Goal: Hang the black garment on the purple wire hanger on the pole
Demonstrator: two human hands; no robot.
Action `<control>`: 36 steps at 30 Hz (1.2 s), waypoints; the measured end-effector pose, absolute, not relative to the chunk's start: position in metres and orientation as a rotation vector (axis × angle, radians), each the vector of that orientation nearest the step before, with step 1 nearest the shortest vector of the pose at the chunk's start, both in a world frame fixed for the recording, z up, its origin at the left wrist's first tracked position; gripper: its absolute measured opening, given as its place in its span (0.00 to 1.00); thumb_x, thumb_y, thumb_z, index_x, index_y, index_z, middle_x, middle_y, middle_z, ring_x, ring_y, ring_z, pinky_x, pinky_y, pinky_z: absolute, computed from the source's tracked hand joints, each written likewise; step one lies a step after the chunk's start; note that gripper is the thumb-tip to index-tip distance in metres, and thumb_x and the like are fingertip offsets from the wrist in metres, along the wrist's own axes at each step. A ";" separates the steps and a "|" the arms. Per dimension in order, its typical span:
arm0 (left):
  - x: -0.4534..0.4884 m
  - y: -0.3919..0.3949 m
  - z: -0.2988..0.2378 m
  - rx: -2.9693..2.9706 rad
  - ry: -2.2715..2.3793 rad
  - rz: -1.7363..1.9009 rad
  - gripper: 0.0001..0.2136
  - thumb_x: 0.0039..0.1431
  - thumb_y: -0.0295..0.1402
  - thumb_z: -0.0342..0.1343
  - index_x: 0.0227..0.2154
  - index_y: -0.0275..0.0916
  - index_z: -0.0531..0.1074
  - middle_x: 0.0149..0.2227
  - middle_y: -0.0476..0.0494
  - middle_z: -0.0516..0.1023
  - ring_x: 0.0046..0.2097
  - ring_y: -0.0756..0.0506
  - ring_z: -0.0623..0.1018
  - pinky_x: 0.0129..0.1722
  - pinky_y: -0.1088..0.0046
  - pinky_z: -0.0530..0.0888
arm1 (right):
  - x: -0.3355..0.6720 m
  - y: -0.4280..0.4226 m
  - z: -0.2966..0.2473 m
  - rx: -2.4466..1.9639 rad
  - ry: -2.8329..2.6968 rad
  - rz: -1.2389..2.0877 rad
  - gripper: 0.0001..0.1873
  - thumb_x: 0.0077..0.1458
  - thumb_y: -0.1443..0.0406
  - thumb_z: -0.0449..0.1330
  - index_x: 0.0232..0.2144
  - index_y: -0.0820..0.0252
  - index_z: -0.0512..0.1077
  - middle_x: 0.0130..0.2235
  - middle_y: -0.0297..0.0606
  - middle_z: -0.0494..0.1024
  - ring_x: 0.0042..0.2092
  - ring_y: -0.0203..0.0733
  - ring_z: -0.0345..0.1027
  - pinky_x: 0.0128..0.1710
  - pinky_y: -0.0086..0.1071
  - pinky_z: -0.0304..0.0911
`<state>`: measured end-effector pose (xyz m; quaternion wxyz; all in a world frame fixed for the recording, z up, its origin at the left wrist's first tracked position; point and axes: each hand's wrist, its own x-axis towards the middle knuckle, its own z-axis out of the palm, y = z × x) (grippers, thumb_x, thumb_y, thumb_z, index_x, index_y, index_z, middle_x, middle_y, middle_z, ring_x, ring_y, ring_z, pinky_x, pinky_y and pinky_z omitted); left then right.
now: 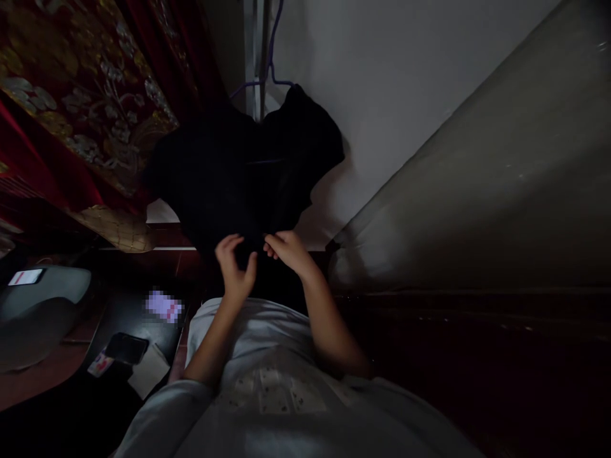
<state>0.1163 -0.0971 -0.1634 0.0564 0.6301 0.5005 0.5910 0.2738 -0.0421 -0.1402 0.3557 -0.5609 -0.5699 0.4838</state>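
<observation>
A black shirt-like garment (224, 172) hangs from a purple wire hanger (271, 67) in front of me. At its lower front, my right hand (286, 250) is closed, thumb against the curled fingers, pinching the dark cloth. Just left of it, my left hand (235, 267) is held against the garment with its thumb and fingers apart. The dim light hides the cloth's folds and fastenings.
Red curtains with gold and silver patterns (109, 95) hang at left. A black stool or seat (124, 315) holds a dark phone (126, 348) and papers (149, 369). Another phone (26, 277) lies on a grey chair (62, 283). A large grey covered surface (477, 191) slopes along the right.
</observation>
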 end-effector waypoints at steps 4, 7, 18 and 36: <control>0.134 -0.079 -0.161 1.819 1.286 1.571 0.08 0.68 0.30 0.55 0.48 0.38 0.71 0.42 0.41 0.78 0.44 0.45 0.79 0.47 0.68 0.75 | 0.271 -0.046 -0.138 -1.279 -1.433 1.263 0.27 0.58 0.44 0.59 0.24 0.62 0.73 0.23 0.36 0.74 0.25 0.33 0.64 0.27 0.27 0.57; 0.137 -0.073 -0.157 1.792 1.305 1.577 0.03 0.68 0.30 0.54 0.41 0.37 0.72 0.38 0.43 0.78 0.41 0.46 0.78 0.45 0.71 0.74 | 0.271 -0.047 -0.134 -1.207 -1.344 1.349 0.31 0.54 0.40 0.60 0.22 0.62 0.71 0.21 0.34 0.70 0.23 0.31 0.61 0.25 0.26 0.55; 0.133 -0.074 -0.155 1.910 1.328 1.552 0.07 0.67 0.23 0.50 0.40 0.37 0.73 0.39 0.41 0.76 0.42 0.45 0.77 0.44 0.70 0.72 | 0.259 -0.045 -0.094 -0.980 -1.056 1.488 0.29 0.43 0.42 0.70 0.23 0.64 0.73 0.19 0.35 0.71 0.18 0.28 0.57 0.16 0.24 0.46; 0.126 -0.017 0.004 2.029 0.937 1.747 0.19 0.66 0.30 0.64 0.58 0.39 0.73 0.45 0.44 0.78 0.46 0.45 0.79 0.54 0.66 0.74 | 0.272 -0.016 0.041 -0.743 -1.295 1.009 0.19 0.70 0.68 0.53 0.24 0.62 0.67 0.17 0.25 0.66 0.16 0.23 0.56 0.17 0.17 0.47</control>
